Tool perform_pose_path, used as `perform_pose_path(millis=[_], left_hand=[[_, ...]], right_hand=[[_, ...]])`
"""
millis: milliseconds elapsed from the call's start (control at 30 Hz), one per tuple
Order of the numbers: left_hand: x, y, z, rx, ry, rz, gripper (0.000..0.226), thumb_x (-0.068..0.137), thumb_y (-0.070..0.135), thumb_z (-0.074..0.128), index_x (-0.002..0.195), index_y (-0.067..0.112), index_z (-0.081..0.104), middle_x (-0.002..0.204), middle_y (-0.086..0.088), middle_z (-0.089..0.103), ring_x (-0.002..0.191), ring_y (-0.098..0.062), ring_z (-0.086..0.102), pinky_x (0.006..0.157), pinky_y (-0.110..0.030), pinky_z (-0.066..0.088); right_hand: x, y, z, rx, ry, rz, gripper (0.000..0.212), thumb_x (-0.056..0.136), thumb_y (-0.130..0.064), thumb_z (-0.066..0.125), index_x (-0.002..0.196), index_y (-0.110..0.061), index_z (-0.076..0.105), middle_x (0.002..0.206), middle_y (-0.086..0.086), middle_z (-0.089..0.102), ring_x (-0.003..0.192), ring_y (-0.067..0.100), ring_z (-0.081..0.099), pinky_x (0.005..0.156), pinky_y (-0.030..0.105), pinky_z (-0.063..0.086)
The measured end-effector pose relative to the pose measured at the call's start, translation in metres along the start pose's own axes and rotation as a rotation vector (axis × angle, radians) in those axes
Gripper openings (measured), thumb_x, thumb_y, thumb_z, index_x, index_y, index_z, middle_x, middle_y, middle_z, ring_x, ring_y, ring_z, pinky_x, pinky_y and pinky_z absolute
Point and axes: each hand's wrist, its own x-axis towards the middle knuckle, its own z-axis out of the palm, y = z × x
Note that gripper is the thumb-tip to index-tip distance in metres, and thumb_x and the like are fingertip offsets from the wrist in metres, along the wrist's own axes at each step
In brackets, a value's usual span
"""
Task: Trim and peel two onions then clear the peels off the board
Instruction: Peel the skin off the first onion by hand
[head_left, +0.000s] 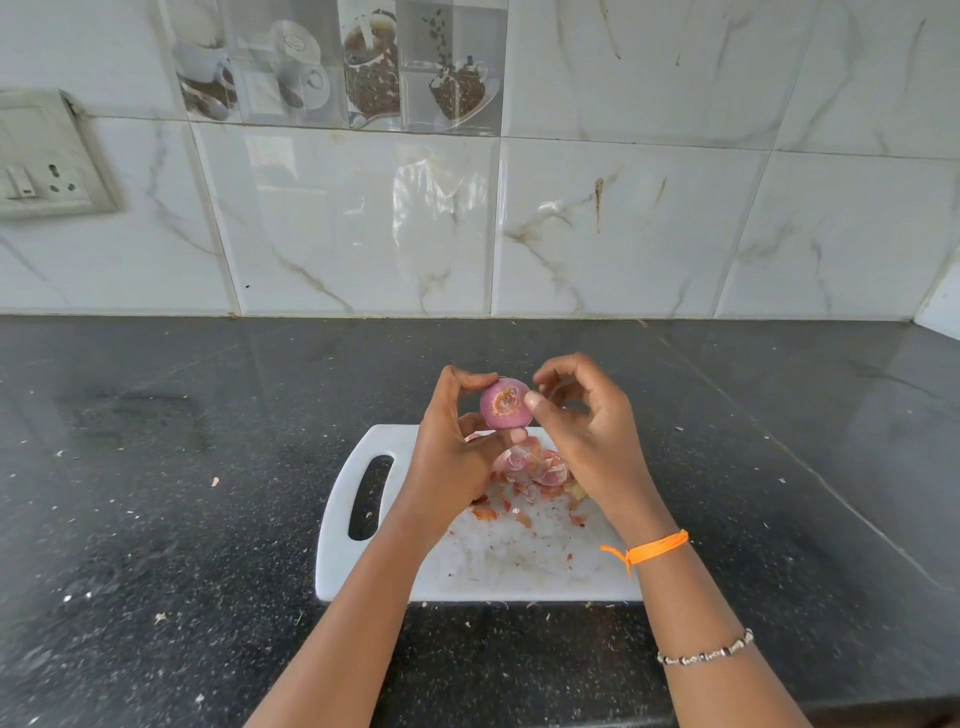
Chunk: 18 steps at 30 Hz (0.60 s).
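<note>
This is a home kitchen. A dark speckled stone countertop (208, 467) runs along a wall of white marble-look tiles (623, 218), 1 strip printed with coffee cups (337, 62). A switch-and-socket plate (47, 161) sits at left, and a white cutting board (374, 545) holds onion peels (535, 467).

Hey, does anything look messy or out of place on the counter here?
Yes. Onion peels are piled on the cutting board, and stray bits have landed off it on the dark counter, such as a scrap left of the board.
</note>
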Motion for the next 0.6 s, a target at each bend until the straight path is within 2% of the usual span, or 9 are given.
perform_pose_path(millis=[67, 133, 233, 333, 433, 600], left_hand=[[0.0004, 0.0003, -0.0003, -0.02, -0.002, 0.007, 0.043, 0.076, -0.005, 0.072, 0.103, 0.023, 0.051, 0.108, 0.003, 0.062, 0.088, -0.014, 0.065, 0.078, -0.027, 0.055], [0.0005, 0.0, -0.0007, -0.033, -0.007, 0.01, 0.043, 0.078, -0.006, 0.07, 0.105, 0.024, 0.052, 0.108, 0.005, 0.062, 0.088, -0.011, 0.064, 0.079, -0.025, 0.054], [0.001, -0.0013, -0.0021, -0.039, -0.027, 0.005, 0.044, 0.08, -0.007, 0.067, 0.112, 0.019, 0.053, 0.114, -0.002, 0.062, 0.091, -0.015, 0.063, 0.082, -0.028, 0.055], [0.0011, -0.0017, -0.0018, -0.037, -0.053, 0.012, 0.045, 0.08, -0.008, 0.066, 0.116, 0.016, 0.053, 0.118, -0.008, 0.061, 0.095, -0.02, 0.062, 0.084, -0.029, 0.054], [0.0001, -0.0007, -0.0015, -0.073, -0.072, -0.006, 0.044, 0.081, -0.008, 0.065, 0.115, 0.019, 0.053, 0.118, -0.007, 0.061, 0.093, -0.017, 0.061, 0.082, -0.025, 0.054], [-0.0004, 0.0001, -0.0015, -0.093, -0.086, -0.018, 0.044, 0.082, -0.008, 0.065, 0.116, 0.018, 0.053, 0.117, -0.006, 0.061, 0.094, -0.017, 0.062, 0.081, -0.025, 0.054]], right_hand=[[0.0001, 0.0023, -0.0005, -0.011, -0.06, -0.022, 0.011, 0.081, -0.012, 0.064, 0.09, -0.015, 0.061, 0.092, -0.002, 0.059, 0.085, 0.01, 0.058, 0.075, 0.021, 0.048], [-0.0001, 0.003, -0.0007, 0.001, -0.088, -0.034, 0.014, 0.08, -0.01, 0.065, 0.093, -0.015, 0.061, 0.095, 0.0, 0.057, 0.088, 0.01, 0.058, 0.074, 0.018, 0.049], [0.0001, 0.0027, -0.0003, 0.018, -0.103, -0.027, 0.02, 0.079, -0.008, 0.064, 0.095, -0.021, 0.059, 0.097, 0.003, 0.055, 0.09, 0.012, 0.057, 0.072, 0.018, 0.051], [0.0004, 0.0022, -0.001, 0.036, -0.117, -0.008, 0.023, 0.078, -0.008, 0.064, 0.092, -0.026, 0.058, 0.095, 0.002, 0.053, 0.084, 0.01, 0.056, 0.07, 0.024, 0.053], [0.0007, 0.0021, -0.0019, 0.042, -0.111, -0.009, 0.02, 0.076, -0.008, 0.065, 0.089, -0.022, 0.058, 0.092, 0.004, 0.054, 0.08, 0.008, 0.055, 0.067, 0.018, 0.049], [0.0016, 0.0057, -0.0033, 0.003, -0.103, -0.046, 0.014, 0.075, -0.007, 0.067, 0.083, -0.016, 0.059, 0.087, -0.002, 0.054, 0.078, 0.011, 0.055, 0.072, 0.019, 0.045]])
